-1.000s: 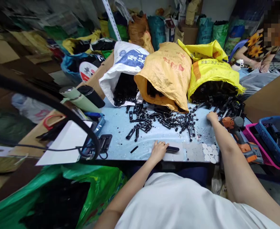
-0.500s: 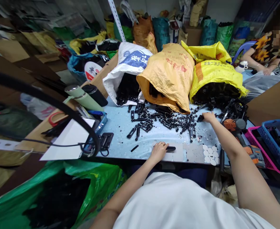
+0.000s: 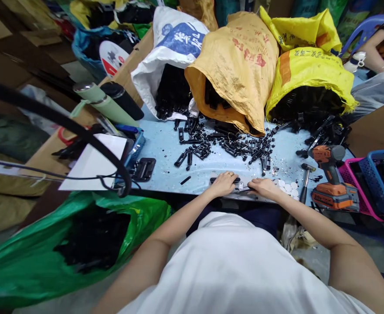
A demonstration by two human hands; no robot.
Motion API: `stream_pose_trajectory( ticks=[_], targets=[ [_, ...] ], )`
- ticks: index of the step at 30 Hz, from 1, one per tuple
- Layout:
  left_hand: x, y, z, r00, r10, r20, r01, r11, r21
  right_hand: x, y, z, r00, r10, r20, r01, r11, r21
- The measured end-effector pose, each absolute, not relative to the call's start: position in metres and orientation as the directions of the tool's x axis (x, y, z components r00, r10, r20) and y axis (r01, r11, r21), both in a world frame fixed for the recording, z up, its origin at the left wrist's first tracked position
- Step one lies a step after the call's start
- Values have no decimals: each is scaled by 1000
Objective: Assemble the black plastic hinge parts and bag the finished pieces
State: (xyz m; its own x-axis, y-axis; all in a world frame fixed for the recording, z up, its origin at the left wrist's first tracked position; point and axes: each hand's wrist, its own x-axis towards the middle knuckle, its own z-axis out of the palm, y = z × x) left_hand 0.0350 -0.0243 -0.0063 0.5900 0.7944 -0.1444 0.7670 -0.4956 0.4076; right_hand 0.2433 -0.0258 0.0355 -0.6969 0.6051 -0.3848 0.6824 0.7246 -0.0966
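My left hand (image 3: 224,184) lies at the table's front edge, its fingers closed over a long black plastic bar (image 3: 237,179) that shows on both sides of the hand. Just to the right, my right hand (image 3: 263,188) pinches a small dark piece (image 3: 248,189) close to the bar's right end; its exact shape is partly hidden by my fingers. Beyond both hands, a pile of small black hinged parts (image 3: 227,146) spreads across the blue tabletop (image 3: 159,174). Several white discs (image 3: 288,187) lie right of my right hand.
White (image 3: 178,39), orange (image 3: 234,65) and yellow (image 3: 309,72) sacks of black parts line the back. At right are a hammer (image 3: 305,181), an orange cordless drill (image 3: 332,174) and a blue basket (image 3: 378,174). A green bag (image 3: 149,213) sits below left; a dark cable (image 3: 64,126) arches across.
My right hand has come back from the black parts by the yellow sack to beside my left hand, with a dark piece in its fingers. My left hand stays on the bar. The view has tilted down.
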Motion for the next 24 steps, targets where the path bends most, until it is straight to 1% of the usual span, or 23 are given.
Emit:
stream_pose_trajectory(
  ticks=[5,9,13,16,19,21,24],
  targets=[
    [37,-25,-6,609,782,-132,751,-515,413,227,-39,24,-589,695,-412,769,638,-24],
    [35,-28,-11,579,814,-56,744,-499,444,219,-41,36,-549,743,-384,791,609,48],
    [32,-29,-15,557,830,14,725,-494,479,210,-42,49,-516,773,-368,811,579,81],
    [29,-27,-18,559,827,60,692,-505,515,206,-39,54,-506,777,-374,822,566,66],
    [28,-26,-21,569,819,75,664,-511,546,208,-36,50,-516,783,-347,825,563,44],
    [30,-25,-21,574,818,51,667,-503,549,216,-34,42,-536,784,-314,822,570,19],
    [43,-18,-20,625,779,-48,670,-503,546,234,-32,26,-593,754,-284,796,601,-66]
  ],
)
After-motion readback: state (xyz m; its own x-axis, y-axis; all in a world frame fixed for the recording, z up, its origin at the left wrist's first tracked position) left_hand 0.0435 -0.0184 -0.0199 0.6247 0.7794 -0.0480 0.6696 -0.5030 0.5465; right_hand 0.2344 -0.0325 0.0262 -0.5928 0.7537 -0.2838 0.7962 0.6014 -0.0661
